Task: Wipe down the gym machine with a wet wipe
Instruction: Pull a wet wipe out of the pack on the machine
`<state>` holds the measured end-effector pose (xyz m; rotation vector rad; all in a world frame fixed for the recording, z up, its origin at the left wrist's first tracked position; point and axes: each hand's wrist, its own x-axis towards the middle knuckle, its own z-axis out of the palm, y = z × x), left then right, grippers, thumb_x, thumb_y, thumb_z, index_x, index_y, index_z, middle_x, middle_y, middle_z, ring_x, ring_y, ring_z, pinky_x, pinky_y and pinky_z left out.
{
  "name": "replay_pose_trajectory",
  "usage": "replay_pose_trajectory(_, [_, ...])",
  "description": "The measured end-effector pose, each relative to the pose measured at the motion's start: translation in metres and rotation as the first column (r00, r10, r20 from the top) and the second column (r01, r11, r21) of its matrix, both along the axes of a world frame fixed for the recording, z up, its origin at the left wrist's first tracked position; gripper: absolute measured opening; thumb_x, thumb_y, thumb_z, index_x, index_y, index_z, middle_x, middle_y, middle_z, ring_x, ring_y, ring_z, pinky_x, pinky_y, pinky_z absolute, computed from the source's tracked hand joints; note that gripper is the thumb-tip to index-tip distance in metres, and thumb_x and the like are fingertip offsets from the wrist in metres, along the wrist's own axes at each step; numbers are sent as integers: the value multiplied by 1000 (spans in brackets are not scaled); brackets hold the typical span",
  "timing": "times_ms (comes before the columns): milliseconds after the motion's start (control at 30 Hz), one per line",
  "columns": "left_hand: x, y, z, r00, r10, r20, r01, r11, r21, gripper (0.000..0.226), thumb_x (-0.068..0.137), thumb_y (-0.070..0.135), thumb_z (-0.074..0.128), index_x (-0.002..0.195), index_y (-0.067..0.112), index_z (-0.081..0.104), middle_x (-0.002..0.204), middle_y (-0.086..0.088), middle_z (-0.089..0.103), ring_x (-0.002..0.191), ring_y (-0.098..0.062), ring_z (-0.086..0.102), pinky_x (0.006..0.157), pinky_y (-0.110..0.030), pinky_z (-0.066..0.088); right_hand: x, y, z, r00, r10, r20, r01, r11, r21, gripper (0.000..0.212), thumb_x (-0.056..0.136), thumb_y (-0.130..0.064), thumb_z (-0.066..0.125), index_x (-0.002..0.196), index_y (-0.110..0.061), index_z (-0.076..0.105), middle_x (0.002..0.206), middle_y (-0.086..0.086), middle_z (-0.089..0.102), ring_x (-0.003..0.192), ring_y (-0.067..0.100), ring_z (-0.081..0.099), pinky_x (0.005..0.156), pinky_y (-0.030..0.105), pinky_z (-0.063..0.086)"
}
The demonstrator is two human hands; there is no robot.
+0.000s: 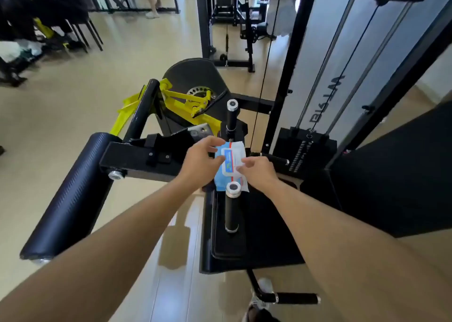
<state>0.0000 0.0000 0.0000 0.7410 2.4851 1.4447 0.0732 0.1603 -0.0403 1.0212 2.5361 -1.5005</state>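
still at the start: left hand [198, 163] steadied wipe pack [230, 166] on machine [254, 223] edge, right hand [259, 172] pinched its flap; no wiping done.

- A gym floor, lined with black steel training machines on pale wood-look flooring [73, 106].
- In the foreground, a gym machine [171, 150] with yellow lever arms [181, 99], a perforated adjustment disc [199, 92] and a black padded roller [71, 194].
- At right, a weight stack [303, 155] rides on chrome guide rods [325, 59], fed by a thin cable [266, 59].
- Black grip handles [231, 206] with chrome end caps stand upright above the black seat pad [264, 223].
- Further back, a black and yellow rack [234, 8] and a bench frame [137, 1].
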Motion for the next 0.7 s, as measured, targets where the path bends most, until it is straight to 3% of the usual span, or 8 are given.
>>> replay_pose_trajectory(133, [-13,22,-27,994,-46,102,73,958,-276,46,82,12,82,123,21,65,122,1,63,105,-10,60,71,-8,43,-22,15,-2,993,22,114,-11,996,-92,48,84,-21,84,127,-10,68,121,6,70,101,18,67,84,30,55])
replay_pose_trajectory(167, [-16,30,-33,993,-74,93,102,933,-346,55,79,17,86,128,19,63,122,2,60,103,-10,57,73,-8,39,-27,19,-4,990,29,141,-14,995,-103,43,81,-20,85,121,-11,72,116,4,72,101,19,69,87,33,57])
replay_pose_trajectory(267, [-19,46,-42,989,-127,75,148,858,-493,83,69,36,92,141,23,53,120,5,44,106,-10,49,86,-17,35,-34,30,-12,984,12,180,16,989,-150,31,74,-18,89,103,-16,78,101,2,75,91,18,72,76,32,60])
replay_pose_trajectory(333, [-15,52,-49,991,-130,25,121,809,-576,94,65,48,91,145,28,46,125,4,41,115,-12,43,93,-21,35,-35,36,-17,983,-37,182,85,961,-262,16,76,-13,86,89,-16,78,92,7,76,85,20,74,77,36,64])
replay_pose_trajectory(400, [-10,54,-55,993,-119,-19,86,809,-581,97,65,53,88,147,30,42,127,3,42,121,-17,41,96,-24,36,-32,41,-13,979,-95,181,164,893,-419,5,82,-9,80,87,-9,77,89,12,77,78,20,74,75,37,64])
replay_pose_trajectory(467, [-7,54,-60,995,-89,-45,50,837,-545,98,66,54,87,148,29,40,126,2,43,119,-18,43,96,-24,37,-28,43,-6,975,-121,186,202,832,-516,9,88,-14,76,91,-5,76,89,11,78,77,19,75,74,34,64])
replay_pose_trajectory(567, [-5,53,-64,992,-81,-98,22,868,-497,98,67,54,86,149,31,37,119,4,43,113,-17,46,93,-23,38,-24,45,0,980,-113,162,186,809,-558,20,88,-27,77,94,-8,77,87,5,79,79,17,77,72,29,64])
replay_pose_trajectory(700, [-4,45,-64,994,-84,-74,44,902,-430,100,71,55,84,153,36,31,114,8,44,108,-11,46,92,-23,42,-17,39,9,994,-77,82,111,812,-574,16,87,-32,77,87,-16,80,90,1,79,79,13,77,71,26,62])
